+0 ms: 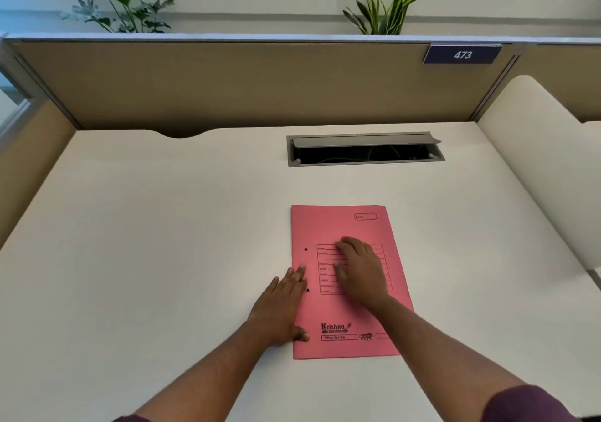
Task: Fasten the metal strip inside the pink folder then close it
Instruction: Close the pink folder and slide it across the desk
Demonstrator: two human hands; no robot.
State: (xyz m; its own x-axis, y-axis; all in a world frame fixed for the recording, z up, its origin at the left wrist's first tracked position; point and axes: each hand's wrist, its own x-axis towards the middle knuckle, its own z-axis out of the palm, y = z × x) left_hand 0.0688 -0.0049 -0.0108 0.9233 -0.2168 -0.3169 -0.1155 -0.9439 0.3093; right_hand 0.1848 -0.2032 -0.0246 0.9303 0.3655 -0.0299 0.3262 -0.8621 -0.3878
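Note:
The pink folder [338, 226] lies closed and flat on the white desk [162, 243], printed cover up, with two small punch holes near its left edge. My left hand [279, 308] rests flat on the folder's left edge, fingers apart, thumb on the cover. My right hand [361, 269] lies palm down on the middle of the cover, over the printed form. Neither hand grips anything. The metal strip is hidden inside the folder.
A grey cable hatch [364, 150] stands open in the desk behind the folder. Tan partition walls [227, 80] enclose the desk at the back and left, with a "473" sign [461, 54]. A cream curved panel [536, 161] rises at the right.

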